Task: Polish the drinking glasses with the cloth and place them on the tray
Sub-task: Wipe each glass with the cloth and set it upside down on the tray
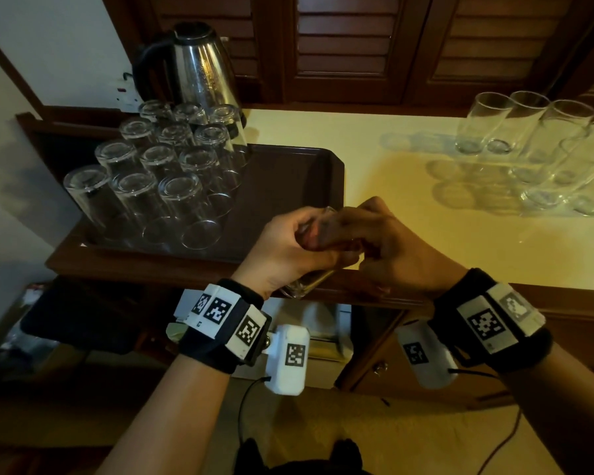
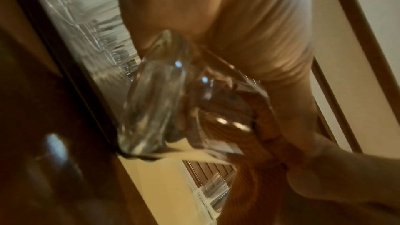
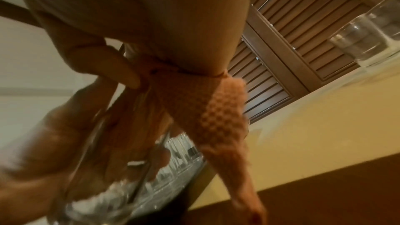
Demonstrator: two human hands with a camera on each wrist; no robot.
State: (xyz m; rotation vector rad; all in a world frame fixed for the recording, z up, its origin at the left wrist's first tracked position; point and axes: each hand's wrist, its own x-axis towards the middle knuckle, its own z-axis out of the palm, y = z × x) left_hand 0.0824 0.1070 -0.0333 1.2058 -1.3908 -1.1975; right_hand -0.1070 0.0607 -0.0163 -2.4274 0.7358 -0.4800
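My left hand (image 1: pixel 288 245) grips a clear drinking glass (image 1: pixel 300 286), tilted with its thick base (image 2: pixel 149 109) toward my wrist, over the counter's front edge. My right hand (image 1: pixel 388 245) holds an orange waffle-weave cloth (image 3: pixel 214 109), part of it stuffed inside the glass (image 2: pixel 227 114) and a tail hanging down. A dark brown tray (image 1: pixel 288 180) sits just beyond my hands, with several glasses upside down (image 1: pixel 158 176) on its left half. Several upright glasses (image 1: pixel 542 149) stand on the cream counter at the far right.
A steel electric kettle (image 1: pixel 199 70) stands behind the tray against the wall. Dark louvered wooden doors (image 1: pixel 343 46) run behind the counter. The tray's right half is bare. Below the counter edge are a drawer and cabinet fronts (image 1: pixel 384 365).
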